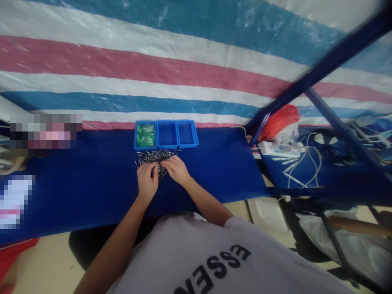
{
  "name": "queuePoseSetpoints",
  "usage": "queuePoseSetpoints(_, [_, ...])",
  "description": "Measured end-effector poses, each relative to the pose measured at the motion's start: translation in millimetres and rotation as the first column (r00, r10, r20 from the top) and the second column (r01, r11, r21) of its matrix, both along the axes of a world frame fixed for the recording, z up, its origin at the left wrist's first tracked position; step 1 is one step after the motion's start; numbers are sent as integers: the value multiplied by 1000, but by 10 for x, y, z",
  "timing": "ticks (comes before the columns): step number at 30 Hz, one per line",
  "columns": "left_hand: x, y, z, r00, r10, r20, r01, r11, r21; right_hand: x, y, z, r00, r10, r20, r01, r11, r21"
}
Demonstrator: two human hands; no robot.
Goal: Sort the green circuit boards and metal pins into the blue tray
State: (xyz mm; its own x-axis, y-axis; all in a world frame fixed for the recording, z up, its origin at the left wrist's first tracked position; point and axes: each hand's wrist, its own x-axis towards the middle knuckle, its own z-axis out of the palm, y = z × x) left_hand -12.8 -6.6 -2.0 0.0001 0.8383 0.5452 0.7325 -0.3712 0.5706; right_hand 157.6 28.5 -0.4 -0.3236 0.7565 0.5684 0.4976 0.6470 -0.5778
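A loose pile of thin black and silver pen-like pieces [157, 155] lies on the blue table [220, 163]. Over its left part is my left hand [148, 179], and my right hand [177, 169] is over its right part. The fingertips of both hands are pinched close together around a small thin piece [158, 164], mostly covered by the fingers. Just behind the pile stand three joined blue bins: the left bin [135, 134] holds green plastic packets [146, 135], while the middle bin [167, 134] and right bin [186, 133] show bare bottoms.
A striped tarp [183, 69] hangs behind the table. To the right are a dark blue metal frame [324, 57], a red bag [281, 120], a white power strip [280, 149] and cables. Blurred-out items lie at the left. Part of another person shows at the lower right.
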Motion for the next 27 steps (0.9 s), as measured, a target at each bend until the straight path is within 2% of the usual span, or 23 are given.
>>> queuePoseSetpoints(4, [-1, 3, 5, 999, 17, 45, -18, 1000, 5, 5, 3, -1, 1000, 10, 16, -10, 1000, -16])
queuePoseSetpoints(9, [2, -2, -12, 999, -21, 29, 21, 1000, 19, 6, 10, -14, 999, 18, 28, -17, 1000, -19])
queuePoseSetpoints(22, [-13, 21, 0, 999, 34, 19, -33, 998, -53, -15, -3, -10, 999, 26, 39, -26, 1000, 8])
queuePoseSetpoints(27, [4, 0, 17, 999, -5, 42, 7, 999, -47, -5, -5, 22, 999, 9, 38, -9, 1000, 4])
